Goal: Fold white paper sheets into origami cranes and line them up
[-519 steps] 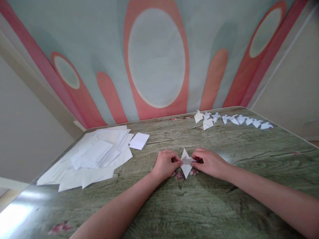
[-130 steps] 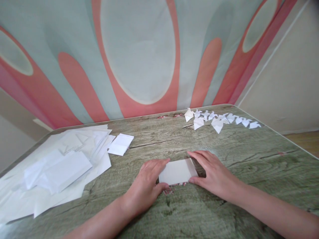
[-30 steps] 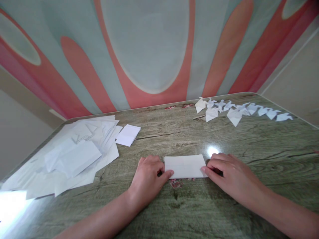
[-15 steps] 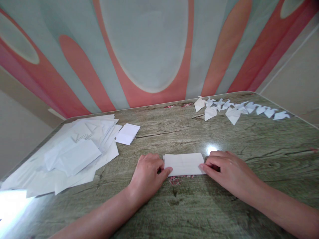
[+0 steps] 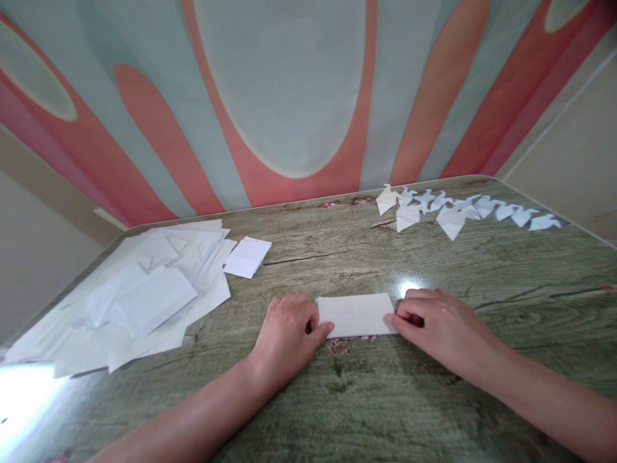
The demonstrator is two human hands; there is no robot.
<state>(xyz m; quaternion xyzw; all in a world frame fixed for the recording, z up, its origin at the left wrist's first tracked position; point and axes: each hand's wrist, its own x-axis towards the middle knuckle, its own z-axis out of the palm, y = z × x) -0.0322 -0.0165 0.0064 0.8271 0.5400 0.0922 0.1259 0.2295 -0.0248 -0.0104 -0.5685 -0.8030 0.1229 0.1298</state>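
A folded sheet of white paper forms a wide flat strip on the wooden tabletop, with its long sides running left to right. My left hand is closed at its left end, the thumb lying on the lower left corner. At the opposite end, my right hand pinches the lower right corner between thumb and curled fingers. The fingertips beneath the paper are hidden on both sides.
On the left spreads a loose pile of white paper, and beside it lies a small stack of folded squares. Several white origami birds stand at the back right. A patterned wall rises behind the table.
Both hands keep their hold on the folded paper at the same place. The whole view has shifted very slightly; nothing else visibly moved.
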